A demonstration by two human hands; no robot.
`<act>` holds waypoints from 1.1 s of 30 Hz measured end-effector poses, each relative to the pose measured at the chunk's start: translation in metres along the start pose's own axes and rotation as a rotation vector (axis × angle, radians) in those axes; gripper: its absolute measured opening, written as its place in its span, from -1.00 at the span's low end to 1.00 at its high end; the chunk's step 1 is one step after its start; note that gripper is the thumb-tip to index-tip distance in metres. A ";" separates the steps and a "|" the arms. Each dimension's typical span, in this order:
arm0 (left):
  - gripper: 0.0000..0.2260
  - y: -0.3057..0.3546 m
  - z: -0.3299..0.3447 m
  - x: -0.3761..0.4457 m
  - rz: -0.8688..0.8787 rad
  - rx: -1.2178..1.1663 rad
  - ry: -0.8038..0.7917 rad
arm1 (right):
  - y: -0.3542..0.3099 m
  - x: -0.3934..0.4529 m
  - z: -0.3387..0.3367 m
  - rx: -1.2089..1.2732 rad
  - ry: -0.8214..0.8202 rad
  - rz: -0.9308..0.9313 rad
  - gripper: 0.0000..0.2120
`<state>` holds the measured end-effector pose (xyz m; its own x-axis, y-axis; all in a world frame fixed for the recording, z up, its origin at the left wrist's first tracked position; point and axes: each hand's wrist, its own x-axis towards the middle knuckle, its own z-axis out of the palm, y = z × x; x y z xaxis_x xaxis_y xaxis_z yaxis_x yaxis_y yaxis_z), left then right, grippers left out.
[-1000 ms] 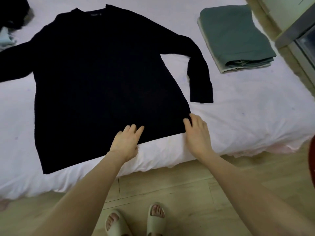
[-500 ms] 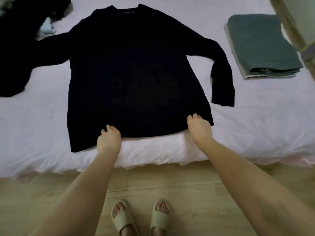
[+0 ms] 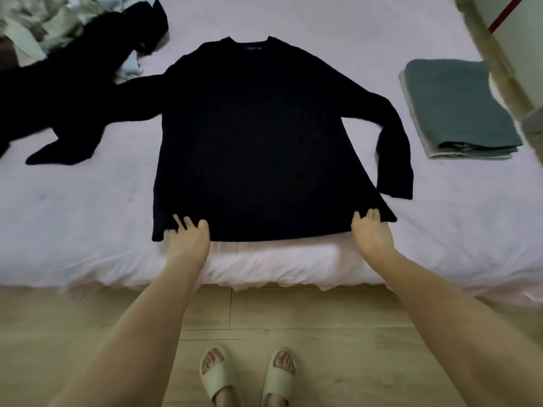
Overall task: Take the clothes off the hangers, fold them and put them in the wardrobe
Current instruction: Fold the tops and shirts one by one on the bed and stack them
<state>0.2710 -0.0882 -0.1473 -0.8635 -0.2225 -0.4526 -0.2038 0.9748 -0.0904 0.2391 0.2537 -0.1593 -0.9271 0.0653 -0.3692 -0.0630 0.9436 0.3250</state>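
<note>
A black long-sleeved sweater [image 3: 258, 136] lies flat and face up on the bed, collar away from me. Its right sleeve bends down beside the body; its left sleeve stretches out to the left. My left hand [image 3: 188, 239] rests on the hem near the lower left corner, fingers spread. Over at the lower right corner of the hem, my right hand [image 3: 370, 233] lies flat with the fingers together. Neither hand has fabric pinched in it.
A white-sheeted bed [image 3: 440, 224] carries a folded teal stack [image 3: 458, 110] at the right. A pile of unfolded clothes [image 3: 38, 27] and a black garment [image 3: 58, 92] lie at the back left. Wooden floor [image 3: 308, 315] and my slippered feet [image 3: 249, 374] are below.
My hands have slid apart along the hem toward its two corners, and the left fingers have spread. The sweater lies straighter, and my view has shifted left.
</note>
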 end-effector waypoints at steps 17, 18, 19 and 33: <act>-0.73 0.004 0.014 -0.013 0.027 0.192 -0.182 | -0.021 -0.015 0.010 -0.001 -0.161 -0.032 -0.82; -0.79 0.007 0.008 -0.009 0.085 0.132 -0.008 | -0.028 -0.011 0.004 -0.002 -0.027 -0.101 -0.89; -0.81 0.012 0.006 -0.004 0.159 0.031 0.164 | -0.038 -0.004 -0.001 0.037 0.113 -0.179 -0.87; -0.47 0.014 0.081 0.010 0.106 -0.192 0.237 | -0.042 -0.022 0.082 0.356 -0.128 0.174 -0.31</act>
<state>0.2969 -0.0757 -0.2244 -0.9635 -0.1387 -0.2291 -0.1705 0.9773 0.1256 0.2922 0.2393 -0.2360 -0.8579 0.2524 -0.4476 0.2430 0.9668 0.0795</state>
